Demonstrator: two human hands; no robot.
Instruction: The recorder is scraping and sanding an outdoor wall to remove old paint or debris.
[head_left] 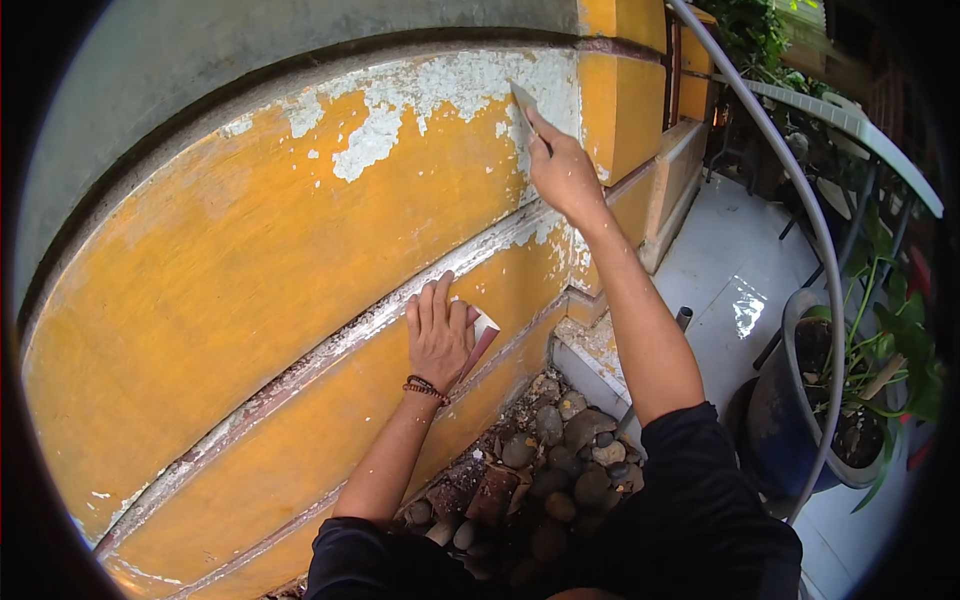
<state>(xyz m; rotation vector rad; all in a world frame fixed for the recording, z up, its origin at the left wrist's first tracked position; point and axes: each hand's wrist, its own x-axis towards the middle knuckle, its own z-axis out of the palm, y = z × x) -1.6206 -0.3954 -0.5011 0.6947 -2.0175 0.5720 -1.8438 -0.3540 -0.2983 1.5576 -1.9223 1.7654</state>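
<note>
My right hand (pixel 568 180) is closed round the handle of a scraper (pixel 524 106). Its blade lies against the upper right of the yellow wall (pixel 280 220), where the paint is off and a pale layer shows. Lower down, my left hand (pixel 438 335) rests with its fingertips on the pale groove (pixel 395 303) that crosses the wall. A folded piece of what looks like sandpaper (pixel 482 335), reddish on one face and white on the other, is tucked between its thumb and palm. Beaded bracelets (pixel 426 388) circle my left wrist. Paint flecks dot both forearms.
Rounded stones (pixel 550 480) fill the ground at the wall's foot. To the right are a white tiled floor (pixel 715 270), a large blue plant pot (pixel 800 420) with a leafy plant, a curved grey pipe (pixel 800 180) and a white tabletop (pixel 850 120).
</note>
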